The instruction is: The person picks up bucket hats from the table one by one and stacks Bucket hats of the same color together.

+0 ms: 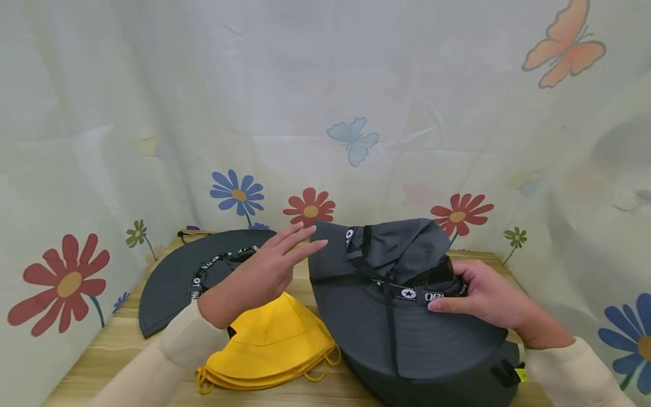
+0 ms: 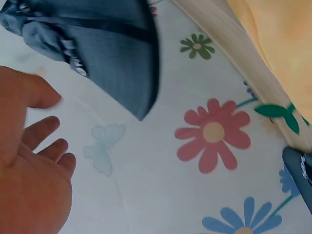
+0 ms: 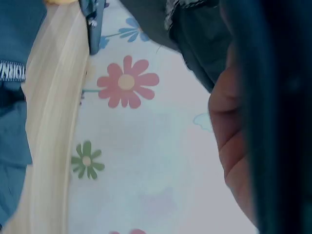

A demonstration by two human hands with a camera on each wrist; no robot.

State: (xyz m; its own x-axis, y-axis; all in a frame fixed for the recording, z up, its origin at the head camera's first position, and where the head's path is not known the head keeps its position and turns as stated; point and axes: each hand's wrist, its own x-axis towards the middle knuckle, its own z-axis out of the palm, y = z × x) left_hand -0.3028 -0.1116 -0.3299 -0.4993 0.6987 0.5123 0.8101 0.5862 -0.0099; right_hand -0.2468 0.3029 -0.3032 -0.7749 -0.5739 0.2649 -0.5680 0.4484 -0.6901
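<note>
My right hand (image 1: 490, 299) holds a dark grey sun hat (image 1: 442, 339) at the base of its crown, thumb on the brim and fingers behind. The hat is tilted up, showing its wide brim and a black band with white lettering. My left hand (image 1: 261, 274) has its fingers extended towards the hat's left brim edge; in the left wrist view a gap separates that hand from the hat (image 2: 117, 58). The right wrist view shows the right hand (image 3: 231, 141) partly hidden by dark fabric.
A yellow hat (image 1: 274, 345) with loose cords lies in the middle of the wooden table (image 1: 81, 367). Another dark grey hat (image 1: 165, 282) lies at the left, partly behind the left arm. More dark fabric (image 1: 437, 393) lies beneath the held hat. A flowered curtain (image 1: 285, 85) surrounds the table.
</note>
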